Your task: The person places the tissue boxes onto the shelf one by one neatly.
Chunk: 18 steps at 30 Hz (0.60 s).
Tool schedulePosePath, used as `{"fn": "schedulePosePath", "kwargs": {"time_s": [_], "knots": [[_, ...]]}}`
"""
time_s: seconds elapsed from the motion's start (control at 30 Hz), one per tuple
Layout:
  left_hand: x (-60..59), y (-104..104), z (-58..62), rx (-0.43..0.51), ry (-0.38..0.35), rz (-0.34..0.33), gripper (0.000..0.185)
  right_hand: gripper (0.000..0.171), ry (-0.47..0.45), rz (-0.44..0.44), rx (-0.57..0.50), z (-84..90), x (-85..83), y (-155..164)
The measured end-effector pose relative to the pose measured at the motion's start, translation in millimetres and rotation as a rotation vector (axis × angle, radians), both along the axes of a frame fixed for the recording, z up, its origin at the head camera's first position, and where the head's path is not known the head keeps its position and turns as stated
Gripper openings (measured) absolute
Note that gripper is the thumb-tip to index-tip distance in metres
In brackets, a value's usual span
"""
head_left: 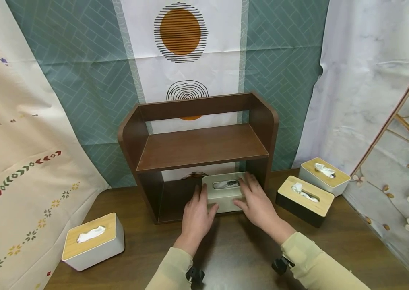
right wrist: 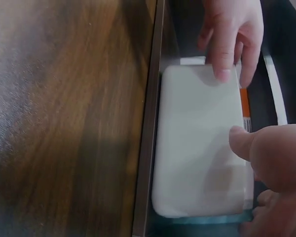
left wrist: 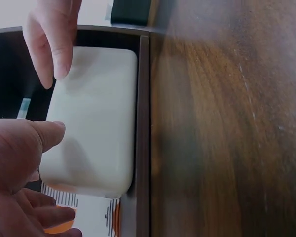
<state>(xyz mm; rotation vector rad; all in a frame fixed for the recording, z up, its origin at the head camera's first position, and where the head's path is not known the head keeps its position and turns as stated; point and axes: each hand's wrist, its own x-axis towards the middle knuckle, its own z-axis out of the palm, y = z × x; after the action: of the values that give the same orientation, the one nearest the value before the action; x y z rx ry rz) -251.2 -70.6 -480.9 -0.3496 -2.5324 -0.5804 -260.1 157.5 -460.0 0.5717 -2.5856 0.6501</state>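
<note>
A pale grey-green tissue box (head_left: 222,202) with an oval slot sits in the lower compartment of a dark brown two-tier shelf (head_left: 204,146), toward its right side wall. My left hand (head_left: 196,215) is at the box's left end, fingers fairly straight and thumb at the front face. At the right end my right hand (head_left: 257,201) has its fingers spread over the top edge, with the thumb low on the front. Both wrist views show the smooth front of the box (left wrist: 96,118) just behind the shelf's front lip (right wrist: 149,133).
A white tissue box (head_left: 99,245) with a wooden lid stands at the left of the brown table (head_left: 233,257). On the right are a black tissue box (head_left: 300,209) and another white one (head_left: 338,188), both wood-topped. Patterned cloth hangs behind and at both sides.
</note>
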Motion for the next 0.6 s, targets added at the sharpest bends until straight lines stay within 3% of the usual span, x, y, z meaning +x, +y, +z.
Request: {"fn": "schedulePosePath", "kwargs": {"time_s": [0.17, 0.6], "knots": [[7.3, -4.3, 6.0, -0.034, -0.005, 0.005, 0.079, 0.077, 0.122, 0.0, 0.094, 3.0, 7.6, -6.7], [34.9, -23.4, 17.3, -0.099, -0.01, 0.012, 0.08, 0.08, 0.163, 0.042, 0.156, 11.1, 29.6, -30.9]]}}
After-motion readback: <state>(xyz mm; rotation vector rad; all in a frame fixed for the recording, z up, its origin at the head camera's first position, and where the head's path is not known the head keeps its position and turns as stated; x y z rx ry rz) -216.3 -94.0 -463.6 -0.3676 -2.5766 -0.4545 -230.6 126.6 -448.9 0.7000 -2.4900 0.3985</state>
